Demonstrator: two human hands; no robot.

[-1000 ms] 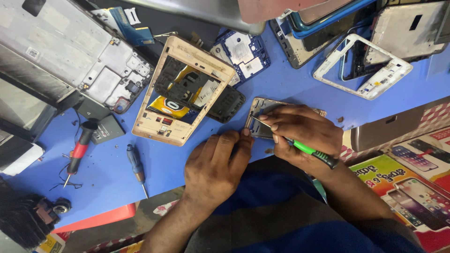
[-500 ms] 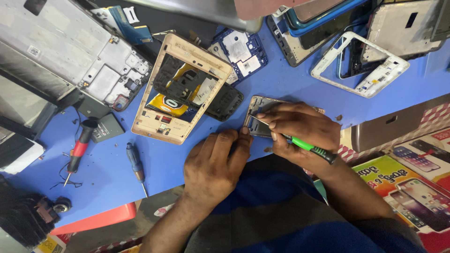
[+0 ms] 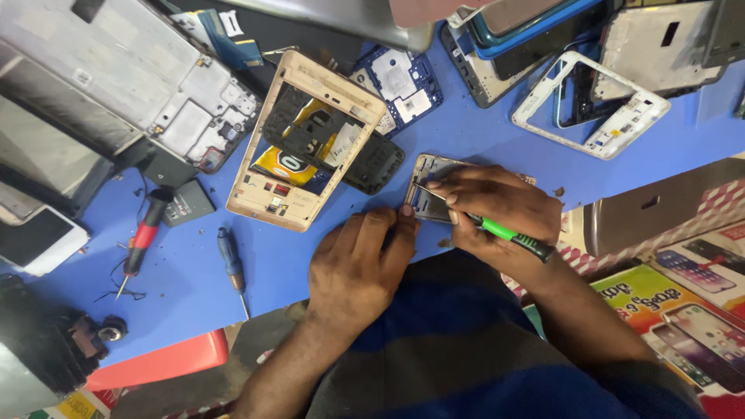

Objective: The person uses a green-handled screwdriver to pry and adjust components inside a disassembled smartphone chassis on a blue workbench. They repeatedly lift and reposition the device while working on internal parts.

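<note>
Pinched in the right hand (image 3: 504, 213), a green-and-black-handled screwdriver (image 3: 508, 235) has its tip on a small grey phone frame (image 3: 427, 194) on the blue table (image 3: 481, 140). Left hand (image 3: 361, 260) presses fingertips (image 3: 407, 210) against the frame's near edge, holding nothing. Just beyond lies a gold rectangular phone frame (image 3: 260, 198).

left hand (image 3: 358, 268) flat, right hand (image 3: 500, 208) fingers pinched

phone frame (image 3: 427, 190): small, metallic grey, opened, lay flat on blue table, partly covered | screwdriver (image 3: 497, 230): green-and-black handle, thin shaft, tilted, tip rested on the frame's upper-left part
</note>
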